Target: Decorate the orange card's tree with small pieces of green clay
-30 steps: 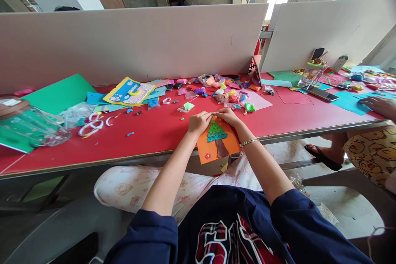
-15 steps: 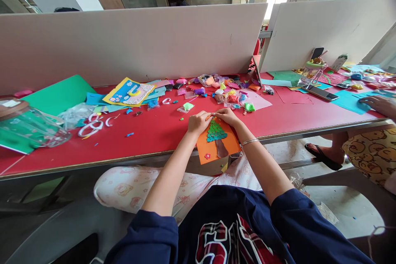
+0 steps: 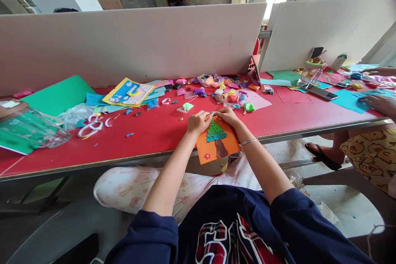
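Note:
An orange card (image 3: 204,141) overhangs the table's front edge, bearing a tree of green and teal discs (image 3: 216,132) with a brown trunk (image 3: 220,148). A small red flower (image 3: 207,156) sits near its lower left corner. My left hand (image 3: 199,122) and my right hand (image 3: 227,116) meet at the card's top edge, fingers closed in a pinch. Between the fingertips shows a tiny pale bit (image 3: 213,114), too small to name. The fingers partly cover the card's top.
Beyond my hands lie several bagged clay pieces (image 3: 232,98) on the red table (image 3: 161,132). To the left are a clear jar (image 3: 37,126), a green sheet (image 3: 62,95) and a yellow-framed picture (image 3: 123,93). A phone (image 3: 320,92) and another person's hand (image 3: 375,102) are at right.
The pale bit has come into sight between my fingertips, which have shifted slightly. At the far right, the other person's second hand has come into view. The card has hardly moved.

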`<state>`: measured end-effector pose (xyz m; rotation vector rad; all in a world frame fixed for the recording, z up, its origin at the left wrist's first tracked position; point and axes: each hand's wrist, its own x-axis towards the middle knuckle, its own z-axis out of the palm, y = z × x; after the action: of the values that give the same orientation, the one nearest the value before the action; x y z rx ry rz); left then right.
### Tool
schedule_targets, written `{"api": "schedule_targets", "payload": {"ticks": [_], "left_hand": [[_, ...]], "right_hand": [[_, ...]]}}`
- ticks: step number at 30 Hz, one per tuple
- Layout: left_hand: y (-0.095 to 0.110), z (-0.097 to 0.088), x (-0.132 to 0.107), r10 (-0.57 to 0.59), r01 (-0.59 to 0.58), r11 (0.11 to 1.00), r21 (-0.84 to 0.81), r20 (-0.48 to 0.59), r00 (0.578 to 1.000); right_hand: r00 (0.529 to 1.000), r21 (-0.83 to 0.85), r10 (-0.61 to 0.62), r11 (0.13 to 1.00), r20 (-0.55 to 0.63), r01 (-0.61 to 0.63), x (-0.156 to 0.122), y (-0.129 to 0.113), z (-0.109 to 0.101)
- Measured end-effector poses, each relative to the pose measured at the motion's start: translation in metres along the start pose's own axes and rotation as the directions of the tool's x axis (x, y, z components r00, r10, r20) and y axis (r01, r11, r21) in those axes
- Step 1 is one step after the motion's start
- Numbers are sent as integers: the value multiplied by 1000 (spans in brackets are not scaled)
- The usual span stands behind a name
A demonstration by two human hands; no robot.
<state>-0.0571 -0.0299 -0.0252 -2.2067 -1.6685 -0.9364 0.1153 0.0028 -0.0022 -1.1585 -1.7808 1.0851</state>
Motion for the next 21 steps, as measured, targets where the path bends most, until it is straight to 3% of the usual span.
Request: {"api": "schedule_targets", "payload": {"ticks": [12,21], "left_hand": [[3,-5,0,-32,30,998,47,36,999],[4,-6,0,-39,36,997,69,49,998]], "right_hand": [[1000,21,-5,1000,30,5,-1,-2,0],[1000,12,27,1000,-9,-27,1,1,1]]}}
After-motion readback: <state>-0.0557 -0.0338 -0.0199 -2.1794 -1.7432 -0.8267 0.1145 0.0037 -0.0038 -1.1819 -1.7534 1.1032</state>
